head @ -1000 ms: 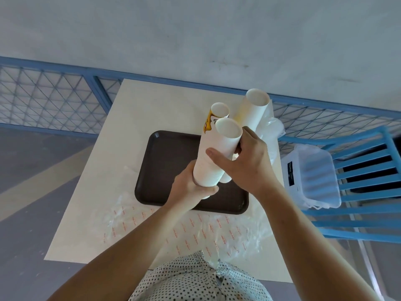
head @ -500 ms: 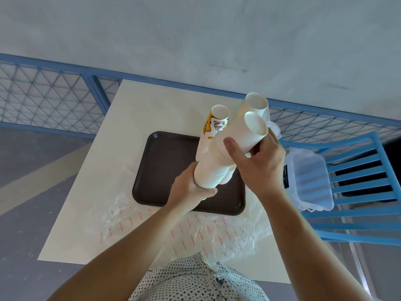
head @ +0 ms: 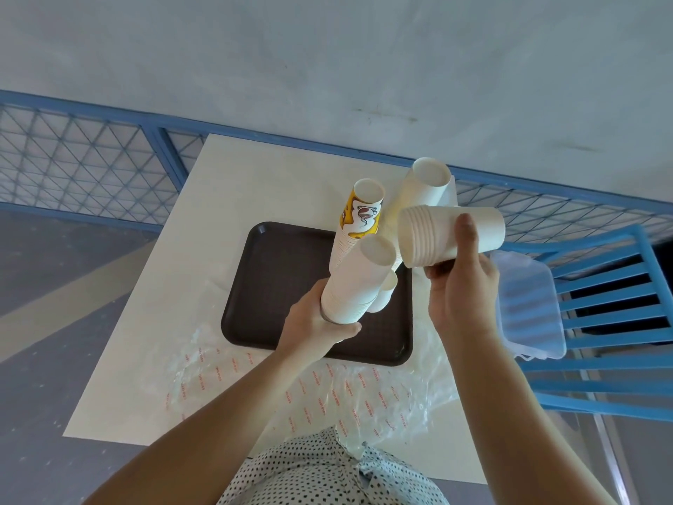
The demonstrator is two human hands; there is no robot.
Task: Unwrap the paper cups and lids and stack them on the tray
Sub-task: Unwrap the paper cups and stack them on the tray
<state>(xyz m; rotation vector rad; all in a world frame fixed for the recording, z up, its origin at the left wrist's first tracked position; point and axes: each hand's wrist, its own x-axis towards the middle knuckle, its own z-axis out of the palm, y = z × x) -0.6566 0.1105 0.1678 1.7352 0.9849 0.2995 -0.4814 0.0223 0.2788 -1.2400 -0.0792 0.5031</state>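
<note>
Right fingers (head: 466, 235) round short cup stack (head: 431, 236), left fingers (head: 344, 328) gripping tall stack (head: 357, 282)

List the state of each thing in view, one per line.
left hand, grips the base of the tall white stack
right hand, holds the short white stack
tall white stack, tilted, above the tray
short white stack, sideways, apart from the tall one
printed stack, unwrapped, base hidden
tray, on the table
wrapper, empty, crumpled on the table
</note>
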